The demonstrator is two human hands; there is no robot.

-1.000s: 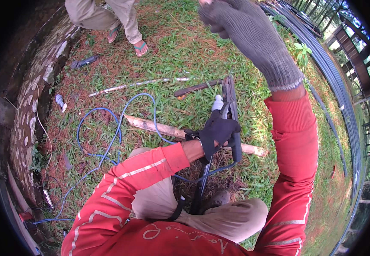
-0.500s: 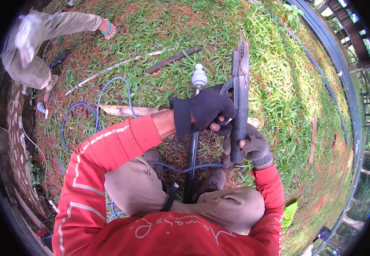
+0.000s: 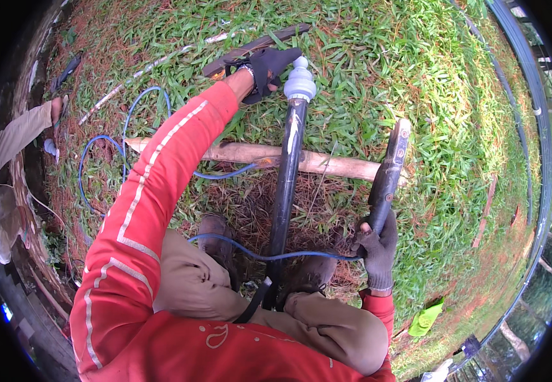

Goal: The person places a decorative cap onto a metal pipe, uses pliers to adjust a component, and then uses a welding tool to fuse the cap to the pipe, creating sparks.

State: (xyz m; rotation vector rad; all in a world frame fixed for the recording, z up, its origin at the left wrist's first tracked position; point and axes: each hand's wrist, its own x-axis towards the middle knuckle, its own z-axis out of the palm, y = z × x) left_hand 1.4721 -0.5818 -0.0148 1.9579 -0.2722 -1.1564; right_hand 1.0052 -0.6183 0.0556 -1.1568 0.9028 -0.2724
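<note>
My left hand, in a black fingerless glove, is stretched out over the grass with its fingers pointing at the tip of a pale grey, ball-shaped end piece. That piece caps a black pole, which runs between my boots toward my knees. The fingertips reach the cap's top, though contact is hard to judge. My right hand, in a dark knitted glove, is closed around the lower end of a long dark tool with screws along it. A blue cord crosses the pole to this hand.
A pointed wooden stake lies crosswise beneath the pole. Beyond are a dark board and a thin pale stick. Another person's leg is at left. Dark pipes and a yellow-green item are at right.
My left hand has left the tool and moved forward to the pole's cap. My right hand keeps the tool, now lower and farther right. The other person has shifted toward the left edge.
</note>
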